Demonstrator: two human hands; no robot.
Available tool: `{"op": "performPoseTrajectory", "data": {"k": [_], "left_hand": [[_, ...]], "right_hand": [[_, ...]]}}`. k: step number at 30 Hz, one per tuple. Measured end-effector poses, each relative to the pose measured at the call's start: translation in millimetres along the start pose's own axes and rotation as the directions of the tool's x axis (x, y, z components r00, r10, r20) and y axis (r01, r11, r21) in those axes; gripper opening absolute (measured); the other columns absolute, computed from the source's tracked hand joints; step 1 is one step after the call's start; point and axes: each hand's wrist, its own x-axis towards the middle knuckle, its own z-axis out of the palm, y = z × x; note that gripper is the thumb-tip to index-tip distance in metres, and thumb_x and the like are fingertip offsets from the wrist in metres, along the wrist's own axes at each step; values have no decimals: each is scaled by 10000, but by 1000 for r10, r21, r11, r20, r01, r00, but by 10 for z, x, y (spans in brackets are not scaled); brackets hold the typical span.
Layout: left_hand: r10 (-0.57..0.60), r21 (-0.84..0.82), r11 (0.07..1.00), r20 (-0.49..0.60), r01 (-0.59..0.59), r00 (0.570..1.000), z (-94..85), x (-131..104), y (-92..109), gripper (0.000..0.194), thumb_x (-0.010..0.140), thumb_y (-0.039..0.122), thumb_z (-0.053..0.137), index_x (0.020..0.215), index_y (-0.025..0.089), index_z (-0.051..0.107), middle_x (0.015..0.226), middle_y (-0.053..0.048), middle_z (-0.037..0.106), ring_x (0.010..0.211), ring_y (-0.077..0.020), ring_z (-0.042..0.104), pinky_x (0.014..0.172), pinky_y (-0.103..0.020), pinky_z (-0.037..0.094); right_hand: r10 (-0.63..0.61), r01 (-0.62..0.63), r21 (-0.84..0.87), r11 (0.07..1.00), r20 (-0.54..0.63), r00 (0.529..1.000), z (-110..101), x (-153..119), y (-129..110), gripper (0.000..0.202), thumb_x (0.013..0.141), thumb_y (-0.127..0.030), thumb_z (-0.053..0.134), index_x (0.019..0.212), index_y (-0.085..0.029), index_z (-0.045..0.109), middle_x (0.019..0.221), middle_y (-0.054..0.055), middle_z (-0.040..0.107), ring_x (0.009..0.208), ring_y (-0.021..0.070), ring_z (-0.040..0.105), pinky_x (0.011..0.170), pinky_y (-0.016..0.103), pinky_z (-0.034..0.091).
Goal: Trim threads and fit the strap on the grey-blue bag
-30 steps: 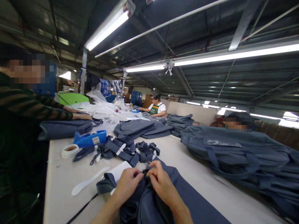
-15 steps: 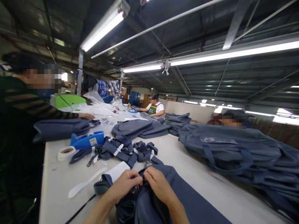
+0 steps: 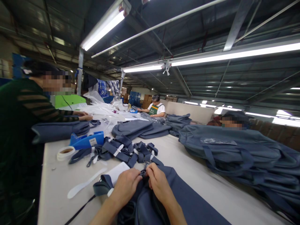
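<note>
A dark blue bag [image 3: 187,193] lies on the table at the bottom centre, under my hands. My left hand [image 3: 127,184] is closed, fingertips pinched on the bag's dark upper edge. Close beside it my right hand [image 3: 157,180] is closed too, with curled fingers at the same edge; the small part between the hands is too hidden to make out. A rolled blue strap [image 3: 102,185] and a white card [image 3: 118,172] sit left of my left hand. Beyond my hands lies a heap of blue straps [image 3: 122,149] with white tabs.
A tape roll [image 3: 66,153], blue tape dispenser [image 3: 86,141] and white strip [image 3: 85,183] are at left. Large blue bags [image 3: 234,150] are piled at right, more bags [image 3: 136,127] behind the straps. A person [image 3: 30,100] leans in from the left; two others are farther back.
Both my hands have moved slightly up and away along the bag's edge, still close together. The person at left has leaned farther in, with both hands now showing over the table.
</note>
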Motion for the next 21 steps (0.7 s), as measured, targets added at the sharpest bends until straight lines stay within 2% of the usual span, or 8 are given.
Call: {"op": "performPoseTrajectory", "data": {"k": [4,10,16,21], "left_hand": [[-76,88,993,-6,76,997,16,21,-4,250,964,234,435,951,175,678,1003,-82,707,1028,-264,655,904,-366,488],[-150,205,967,-12,149,989,19,32,100,264,953,230,436,972,174,693,1018,-99,720,1028,-296,674,893,-409,528],[-102,292,952,8,95,995,22,47,217,337,966,183,333,1020,167,665,1031,-113,704,1019,-273,679,888,-392,541],[-60,346,938,74,31,995,19,63,257,379,927,97,298,1028,136,661,1023,-146,696,1013,-287,680,880,-405,551]], "right_hand": [[10,-8,21,1000,-96,995,52,-13,-1,275,975,-463,229,935,-259,409,735,-6,639,465,196,517,550,333,397],[-24,17,-47,999,-148,989,70,-21,-40,253,962,-434,221,945,-261,405,748,20,672,533,240,584,598,364,417],[-26,19,-45,999,-170,985,72,-16,-19,240,957,-423,236,922,-261,409,728,28,654,523,247,590,574,368,423],[-29,24,-29,999,-187,982,84,-11,75,225,979,-409,254,923,-257,410,655,4,620,512,239,597,548,349,425]]}}
